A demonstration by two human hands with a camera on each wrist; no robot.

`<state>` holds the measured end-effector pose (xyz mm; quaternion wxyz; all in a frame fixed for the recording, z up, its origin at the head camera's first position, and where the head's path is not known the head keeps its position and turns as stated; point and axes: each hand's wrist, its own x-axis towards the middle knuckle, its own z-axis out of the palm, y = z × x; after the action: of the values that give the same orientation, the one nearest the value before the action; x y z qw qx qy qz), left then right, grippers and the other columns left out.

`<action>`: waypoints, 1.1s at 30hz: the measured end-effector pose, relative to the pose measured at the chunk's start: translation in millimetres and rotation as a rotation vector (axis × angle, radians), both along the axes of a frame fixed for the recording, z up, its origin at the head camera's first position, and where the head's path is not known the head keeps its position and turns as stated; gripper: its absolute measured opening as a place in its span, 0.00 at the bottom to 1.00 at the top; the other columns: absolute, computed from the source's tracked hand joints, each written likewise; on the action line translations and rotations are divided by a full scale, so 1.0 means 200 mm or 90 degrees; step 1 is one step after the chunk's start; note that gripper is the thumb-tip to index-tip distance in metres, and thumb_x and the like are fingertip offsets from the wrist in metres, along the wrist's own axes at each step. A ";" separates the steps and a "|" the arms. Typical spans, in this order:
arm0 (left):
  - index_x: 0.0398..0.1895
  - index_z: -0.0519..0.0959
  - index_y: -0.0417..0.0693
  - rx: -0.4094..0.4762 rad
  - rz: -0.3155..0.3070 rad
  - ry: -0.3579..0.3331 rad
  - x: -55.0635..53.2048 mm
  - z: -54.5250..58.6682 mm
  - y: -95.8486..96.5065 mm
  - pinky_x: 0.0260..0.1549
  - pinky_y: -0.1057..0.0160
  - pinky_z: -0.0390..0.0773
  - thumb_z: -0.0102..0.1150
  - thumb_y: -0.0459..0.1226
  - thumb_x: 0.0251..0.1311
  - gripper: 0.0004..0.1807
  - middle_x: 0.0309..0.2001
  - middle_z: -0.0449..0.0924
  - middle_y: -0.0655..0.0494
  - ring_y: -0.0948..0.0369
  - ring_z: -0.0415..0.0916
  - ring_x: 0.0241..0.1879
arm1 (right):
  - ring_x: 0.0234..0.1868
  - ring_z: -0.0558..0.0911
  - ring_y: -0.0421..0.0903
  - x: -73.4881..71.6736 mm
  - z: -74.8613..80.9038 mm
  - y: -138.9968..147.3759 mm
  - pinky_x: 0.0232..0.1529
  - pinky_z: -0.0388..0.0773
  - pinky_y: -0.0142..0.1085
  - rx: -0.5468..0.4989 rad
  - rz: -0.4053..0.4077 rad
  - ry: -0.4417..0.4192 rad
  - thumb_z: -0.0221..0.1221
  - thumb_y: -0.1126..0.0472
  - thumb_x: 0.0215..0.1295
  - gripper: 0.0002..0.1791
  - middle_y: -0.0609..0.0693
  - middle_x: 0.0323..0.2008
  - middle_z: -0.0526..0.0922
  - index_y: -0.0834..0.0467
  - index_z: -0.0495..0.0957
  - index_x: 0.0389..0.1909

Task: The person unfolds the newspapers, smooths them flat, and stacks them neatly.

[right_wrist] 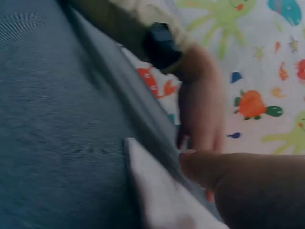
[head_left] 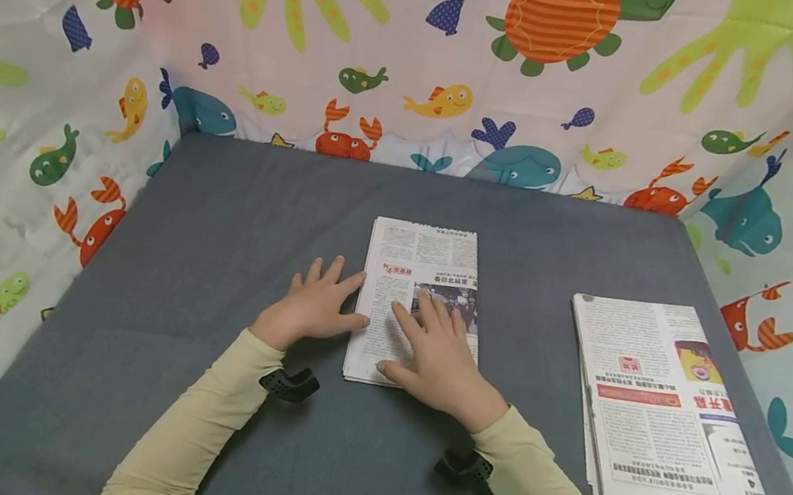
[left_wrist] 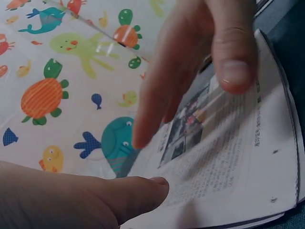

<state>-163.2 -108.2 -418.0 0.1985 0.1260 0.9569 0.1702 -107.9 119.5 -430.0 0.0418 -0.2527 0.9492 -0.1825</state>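
Note:
A folded newspaper (head_left: 396, 252) lies near the middle of the grey table, its columns of print and a dark photo facing up. My left hand (head_left: 313, 308) is at its left edge, fingers spread, thumb tip and a fingertip right at the paper's side. Over the lower right part, my right hand (head_left: 441, 354) is spread palm down and hides some of the photo and print. In the left wrist view the right hand (left_wrist: 190, 62) leans over the newspaper (left_wrist: 228, 157). The right wrist view shows a blurred left hand (right_wrist: 202, 105) beyond the paper's pale corner (right_wrist: 152, 183).
A stack of newspapers (head_left: 663, 450) lies on the right side of the grey table (head_left: 222, 199). Behind and beside the table hangs a curtain (head_left: 408, 48) printed with sea animals. Each wrist wears a black strap (head_left: 290, 385).

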 end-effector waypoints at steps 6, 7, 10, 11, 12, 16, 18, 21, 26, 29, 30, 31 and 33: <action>0.82 0.53 0.56 -0.005 0.003 -0.023 0.00 -0.03 0.00 0.71 0.24 0.46 0.56 0.58 0.69 0.44 0.83 0.38 0.36 0.32 0.32 0.81 | 0.81 0.48 0.71 0.03 -0.14 -0.07 0.76 0.46 0.70 0.006 0.006 -0.002 0.60 0.32 0.65 0.48 0.67 0.80 0.51 0.50 0.59 0.80; 0.83 0.53 0.56 -0.007 0.001 -0.027 0.00 -0.04 0.00 0.71 0.24 0.46 0.55 0.58 0.69 0.44 0.83 0.38 0.36 0.31 0.33 0.81 | 0.81 0.47 0.72 0.03 -0.16 -0.08 0.75 0.45 0.70 0.005 0.003 0.000 0.60 0.32 0.65 0.48 0.67 0.80 0.51 0.50 0.59 0.79; 0.82 0.53 0.55 -0.010 -0.003 -0.031 0.00 -0.05 0.00 0.70 0.23 0.47 0.55 0.58 0.69 0.44 0.83 0.39 0.35 0.31 0.34 0.80 | 0.80 0.46 0.72 0.04 -0.20 -0.10 0.75 0.43 0.71 0.003 -0.006 0.004 0.59 0.32 0.65 0.47 0.67 0.80 0.52 0.51 0.61 0.79; 0.82 0.54 0.55 -0.010 -0.004 -0.032 -0.01 -0.05 0.00 0.70 0.22 0.47 0.55 0.58 0.70 0.43 0.82 0.39 0.35 0.30 0.34 0.80 | 0.80 0.45 0.73 0.04 -0.21 -0.10 0.75 0.43 0.71 0.001 -0.007 0.004 0.59 0.32 0.66 0.47 0.67 0.80 0.52 0.52 0.61 0.79; 0.82 0.54 0.54 -0.009 -0.004 -0.030 -0.01 -0.05 0.00 0.70 0.22 0.47 0.55 0.58 0.70 0.43 0.82 0.40 0.35 0.30 0.34 0.80 | 0.80 0.45 0.73 0.04 -0.21 -0.10 0.75 0.43 0.72 -0.001 -0.009 0.006 0.60 0.32 0.66 0.47 0.68 0.80 0.53 0.53 0.62 0.78; 0.82 0.56 0.53 -0.006 -0.004 -0.021 -0.01 -0.06 0.00 0.69 0.22 0.47 0.55 0.57 0.70 0.42 0.82 0.41 0.35 0.30 0.35 0.80 | 0.80 0.45 0.73 0.04 -0.21 -0.11 0.75 0.43 0.72 -0.002 -0.014 0.004 0.60 0.34 0.66 0.46 0.68 0.80 0.53 0.53 0.62 0.78; 0.82 0.56 0.53 -0.008 -0.005 -0.017 -0.01 -0.06 0.00 0.69 0.21 0.47 0.55 0.57 0.70 0.42 0.82 0.41 0.34 0.30 0.35 0.80 | 0.80 0.45 0.73 0.04 -0.21 -0.11 0.75 0.42 0.72 -0.003 -0.016 0.001 0.60 0.34 0.66 0.46 0.67 0.80 0.53 0.53 0.62 0.78; 0.81 0.56 0.52 -0.013 -0.007 -0.014 -0.01 -0.06 0.00 0.69 0.21 0.48 0.55 0.57 0.70 0.42 0.82 0.42 0.34 0.29 0.36 0.80 | 0.81 0.45 0.72 0.04 -0.21 -0.11 0.75 0.42 0.72 -0.003 -0.017 -0.007 0.60 0.34 0.65 0.46 0.67 0.80 0.52 0.53 0.62 0.78; 0.81 0.58 0.52 -0.020 -0.005 -0.009 -0.01 -0.06 0.01 0.68 0.21 0.49 0.53 0.55 0.71 0.40 0.82 0.43 0.35 0.29 0.37 0.80 | 0.80 0.46 0.72 0.04 -0.20 -0.10 0.75 0.43 0.71 0.000 -0.019 -0.010 0.61 0.33 0.65 0.46 0.67 0.80 0.53 0.53 0.62 0.78; 0.81 0.58 0.52 -0.020 -0.005 -0.007 -0.01 -0.06 0.01 0.69 0.22 0.49 0.51 0.53 0.74 0.37 0.82 0.43 0.35 0.30 0.38 0.80 | 0.80 0.46 0.72 0.03 -0.20 -0.10 0.75 0.43 0.71 0.000 -0.020 -0.013 0.61 0.34 0.65 0.46 0.66 0.80 0.53 0.52 0.62 0.78; 0.81 0.58 0.52 -0.019 -0.006 -0.008 -0.01 -0.06 0.01 0.69 0.22 0.49 0.50 0.52 0.75 0.36 0.82 0.43 0.36 0.30 0.37 0.80 | 0.80 0.46 0.72 0.03 -0.20 -0.10 0.75 0.44 0.71 -0.003 -0.020 -0.013 0.61 0.34 0.65 0.46 0.66 0.80 0.54 0.52 0.63 0.78; 0.81 0.58 0.53 -0.019 -0.006 -0.010 -0.01 -0.06 0.01 0.69 0.22 0.49 0.48 0.51 0.76 0.35 0.82 0.42 0.36 0.30 0.37 0.80 | 0.80 0.47 0.72 0.03 -0.20 -0.10 0.75 0.44 0.71 -0.005 -0.021 -0.013 0.62 0.35 0.65 0.45 0.66 0.80 0.54 0.52 0.63 0.78; 0.81 0.59 0.52 -0.016 -0.008 -0.010 -0.01 -0.06 0.00 0.69 0.22 0.49 0.45 0.49 0.77 0.32 0.82 0.43 0.36 0.30 0.37 0.80 | 0.80 0.48 0.72 0.03 -0.19 -0.10 0.75 0.45 0.71 -0.014 -0.024 -0.013 0.62 0.36 0.66 0.44 0.66 0.79 0.55 0.53 0.64 0.77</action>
<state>-165.6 -107.6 -430.2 0.2089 0.1281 0.9566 0.1578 -101.9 99.0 -468.5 0.0454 -0.2332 0.9514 -0.1961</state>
